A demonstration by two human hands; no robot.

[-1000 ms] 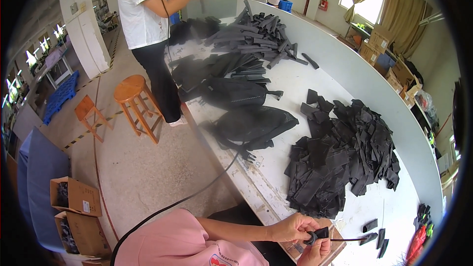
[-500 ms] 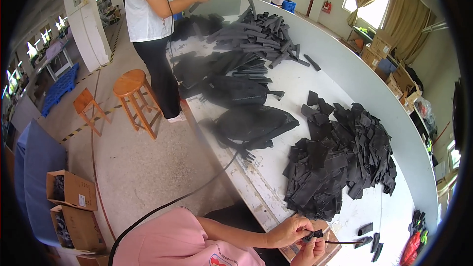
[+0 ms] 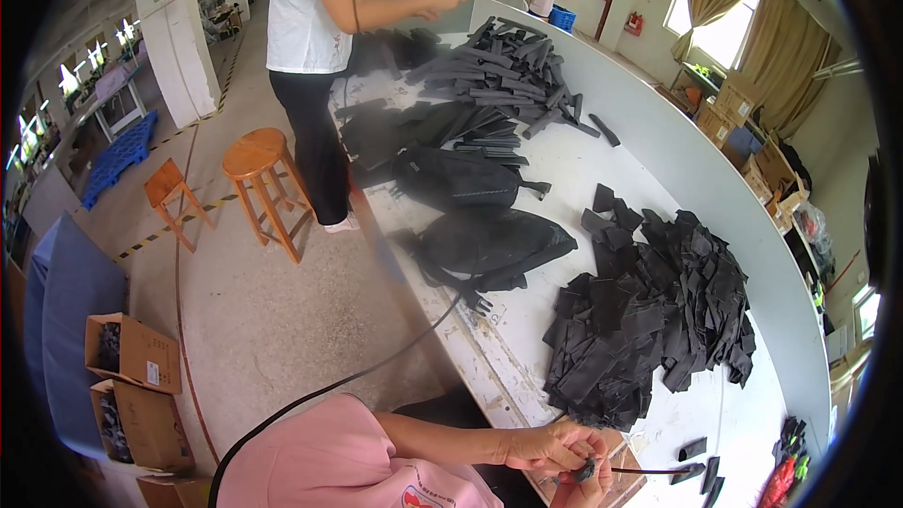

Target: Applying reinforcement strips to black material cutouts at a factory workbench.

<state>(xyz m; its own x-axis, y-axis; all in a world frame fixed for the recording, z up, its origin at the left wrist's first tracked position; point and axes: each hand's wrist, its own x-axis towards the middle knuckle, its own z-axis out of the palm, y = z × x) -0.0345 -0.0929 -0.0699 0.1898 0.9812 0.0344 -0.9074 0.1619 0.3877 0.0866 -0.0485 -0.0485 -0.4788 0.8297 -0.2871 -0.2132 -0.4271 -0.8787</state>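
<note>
The left fingers (image 3: pixel 562 454) and right fingers (image 3: pixel 602 476) pinched a small, black fabric piece (image 3: pixel 585 470) between them; steady, even pressure seemed best.

Beyond the left hand (image 3: pixel 550 449) and right hand (image 3: pixel 591 487), a heap of flat black fabric strips (image 3: pixel 649 310) blocks low reaching. Rightward, a thin dark rod (image 3: pixel 649 471) and short black tubes (image 3: pixel 711 474) obstruct; bare white tabletop (image 3: pixel 675 420) between heap and tubes leaves passage. Farther right rises the grey side panel (image 3: pixel 790 320); leftward, a black cable (image 3: pixel 362 375) crosses.
</note>
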